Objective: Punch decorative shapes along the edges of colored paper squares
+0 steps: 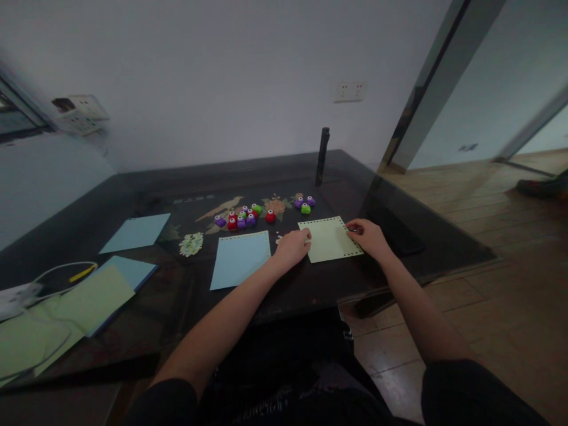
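The dark table (310,284) is carrying a pale green sheet (329,239) near its front edge, just right of a blue sheet (240,258), with small coloured punches (242,219) clustering behind. The left hand (291,248) is resting loosely curled against the green sheet's left edge, while the right hand (367,235) is pressing on its right edge, fingers (352,227) bent; whether they are pinching is unclear.

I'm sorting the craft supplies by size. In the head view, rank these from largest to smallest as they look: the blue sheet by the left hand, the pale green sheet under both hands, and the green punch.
1. Blue sheet
2. Pale green sheet, only slightly smaller; unsure
3. Green punch
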Tool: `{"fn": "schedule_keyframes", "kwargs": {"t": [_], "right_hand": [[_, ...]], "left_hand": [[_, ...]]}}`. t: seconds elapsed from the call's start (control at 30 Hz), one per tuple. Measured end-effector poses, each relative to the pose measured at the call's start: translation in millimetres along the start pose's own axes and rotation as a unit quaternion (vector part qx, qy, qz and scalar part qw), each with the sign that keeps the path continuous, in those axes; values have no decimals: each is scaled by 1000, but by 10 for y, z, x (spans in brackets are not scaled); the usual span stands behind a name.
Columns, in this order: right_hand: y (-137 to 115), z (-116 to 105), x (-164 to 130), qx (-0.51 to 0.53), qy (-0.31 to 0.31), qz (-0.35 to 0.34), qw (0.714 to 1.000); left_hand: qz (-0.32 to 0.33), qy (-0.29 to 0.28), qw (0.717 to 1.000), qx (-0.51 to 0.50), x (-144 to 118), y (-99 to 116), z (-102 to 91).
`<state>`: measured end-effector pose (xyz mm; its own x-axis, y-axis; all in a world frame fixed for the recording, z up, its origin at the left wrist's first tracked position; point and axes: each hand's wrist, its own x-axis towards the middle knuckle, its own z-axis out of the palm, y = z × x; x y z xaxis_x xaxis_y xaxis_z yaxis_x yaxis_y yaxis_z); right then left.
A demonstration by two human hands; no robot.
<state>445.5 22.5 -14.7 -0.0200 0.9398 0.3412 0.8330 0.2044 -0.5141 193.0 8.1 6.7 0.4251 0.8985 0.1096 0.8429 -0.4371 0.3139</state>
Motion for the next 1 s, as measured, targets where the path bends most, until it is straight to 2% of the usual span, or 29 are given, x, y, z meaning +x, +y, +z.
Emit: {"fn": "schedule_keyframes", "kwargs": {"t": [0.47, 0.6, 0.73, 0.83, 0.93, 1.0], "right_hand": [[-61, 48, 2, -3, -9, -46, 999], [-55, 49, 3, -3, -4, -42, 999], [-34, 59, 6, 0, 11, -38, 999], [-78, 52, 13, 3, 11, -45, 999], [-251, 30, 32, 15, 11, -60, 998], [-459, 33, 51, 37, 9, -75, 996]], "left_hand": [[8, -11, 999, 36, -42, 36, -38], [18, -13, 999, 38, -50, 101, -169], [51, 10, 999, 6, -105, 105, -434], [62, 43, 997, -20, -213, -106, -652], [59, 66, 995, -40, -371, -544, -797], [35, 73, 996, -45, -488, -888, -838]]}}
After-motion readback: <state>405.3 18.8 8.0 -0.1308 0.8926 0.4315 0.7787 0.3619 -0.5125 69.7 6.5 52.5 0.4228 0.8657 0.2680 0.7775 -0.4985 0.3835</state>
